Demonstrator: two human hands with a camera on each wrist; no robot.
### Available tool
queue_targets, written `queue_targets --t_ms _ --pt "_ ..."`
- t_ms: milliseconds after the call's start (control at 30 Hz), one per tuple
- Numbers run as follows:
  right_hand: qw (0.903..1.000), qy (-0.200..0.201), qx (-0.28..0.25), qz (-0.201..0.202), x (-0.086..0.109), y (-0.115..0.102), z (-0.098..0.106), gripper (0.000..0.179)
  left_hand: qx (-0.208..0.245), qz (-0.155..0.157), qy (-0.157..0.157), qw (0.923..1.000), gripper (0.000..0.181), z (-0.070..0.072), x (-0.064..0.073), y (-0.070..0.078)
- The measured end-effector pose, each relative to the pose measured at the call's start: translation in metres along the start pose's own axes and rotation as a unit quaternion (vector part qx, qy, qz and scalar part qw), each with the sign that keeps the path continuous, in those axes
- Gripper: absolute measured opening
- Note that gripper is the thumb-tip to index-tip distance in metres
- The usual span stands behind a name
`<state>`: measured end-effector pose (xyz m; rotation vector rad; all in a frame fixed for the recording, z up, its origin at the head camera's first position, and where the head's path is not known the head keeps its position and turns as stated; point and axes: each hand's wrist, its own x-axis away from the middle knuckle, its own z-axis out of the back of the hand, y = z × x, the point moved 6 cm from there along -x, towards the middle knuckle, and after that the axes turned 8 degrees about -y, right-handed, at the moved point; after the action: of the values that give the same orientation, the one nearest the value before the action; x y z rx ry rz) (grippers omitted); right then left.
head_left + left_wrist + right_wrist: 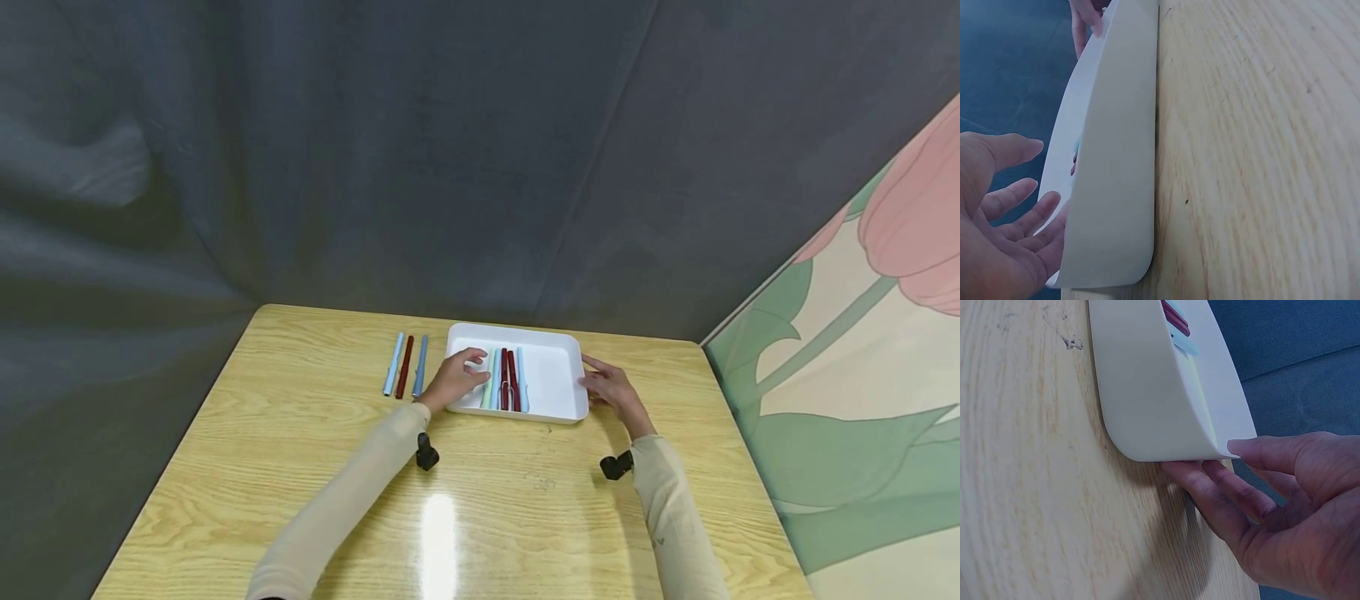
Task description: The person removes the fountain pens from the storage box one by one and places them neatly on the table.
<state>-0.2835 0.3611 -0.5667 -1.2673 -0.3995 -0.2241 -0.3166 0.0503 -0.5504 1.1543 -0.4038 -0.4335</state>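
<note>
A shallow white tray (pixel 551 412) holds several slim, pen-like sticks, whose exact kind I cannot make out. Side by side lie a pale green stick (pixel 486 392), light blue ones and two dark red sticks (pixel 514 375). Over the tray's left part is my left hand (pixel 454 380), its thumb and fingers spread apart beside the pale green stick. Nothing shows between those fingers in the left wrist view. At the tray's right end, my right hand (pixel 1285 506) pinches the wall, thumb at the rim and fingers against the outside.
Left of the tray on the wooden table (pixel 300 433) lie a light blue stick (pixel 393 367), a dark red stick (pixel 405 367) and a blue stick (pixel 420 367). Dark curtain (pixel 450 167) hangs behind. A flower-patterned panel (pixel 862 375) stands right.
</note>
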Motion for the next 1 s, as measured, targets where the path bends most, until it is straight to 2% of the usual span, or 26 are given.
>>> queue_targets --t_ms 333,600,867,1000 --pt "1.0 -0.002 -0.004 -0.006 0.001 0.0 -0.001 0.064 -0.027 0.009 -0.014 0.9995 0.045 -0.011 -0.001 -0.005" --pt "1.0 -0.003 -0.002 -0.003 0.003 -0.002 0.0 0.065 -0.02 0.011 -0.025 0.9994 0.046 -0.014 0.001 -0.003" --pt "1.0 0.0 -0.001 -0.007 0.001 0.001 0.001 0.063 0.003 0.061 -0.031 0.9976 0.051 -0.018 -0.001 -0.009" --pt "1.0 0.003 -0.002 -0.008 0.001 0.001 0.001 0.063 -0.011 0.071 -0.021 0.9972 0.051 -0.019 -0.002 -0.009"
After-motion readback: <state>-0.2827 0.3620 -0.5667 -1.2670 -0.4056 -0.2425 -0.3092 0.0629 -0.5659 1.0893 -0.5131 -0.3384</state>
